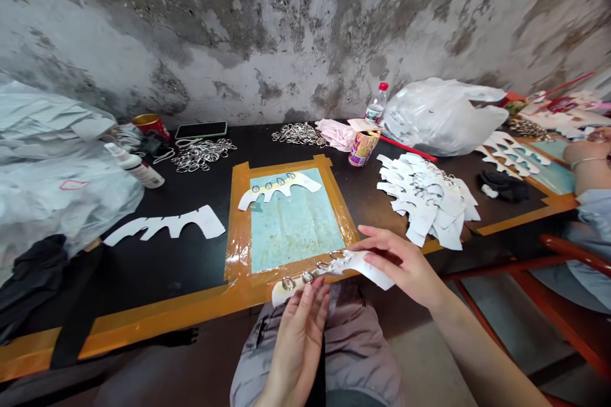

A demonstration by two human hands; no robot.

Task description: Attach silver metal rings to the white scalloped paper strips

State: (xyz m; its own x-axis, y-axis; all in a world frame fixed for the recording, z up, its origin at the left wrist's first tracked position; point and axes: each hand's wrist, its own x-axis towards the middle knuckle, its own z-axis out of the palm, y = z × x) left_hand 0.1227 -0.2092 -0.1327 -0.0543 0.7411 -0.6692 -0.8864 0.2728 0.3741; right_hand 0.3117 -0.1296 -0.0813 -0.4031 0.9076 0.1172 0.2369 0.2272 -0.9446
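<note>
A curved white strip [370, 267] with several metal rings along it spans my two hands at the table's front edge. My left hand [303, 324] is closed on its left part, the thumb close to a ring. At the strip's right end, my right hand [398, 261] grips it between thumb and fingers. Behind them, another white strip with rings [305, 182] lies at the top of a pale blue sheet [296, 232] bordered by brown tape. To the left rests a notched white strip [174, 226] on which I see no rings.
Metal rings [203, 154] lie in a heap near a phone [201, 130] and a white bottle [136, 165]. At right are a pile of white strips [424, 197], a paper cup [363, 147] and a plastic bag [442, 117]. Another person's arm [592, 165] shows at far right.
</note>
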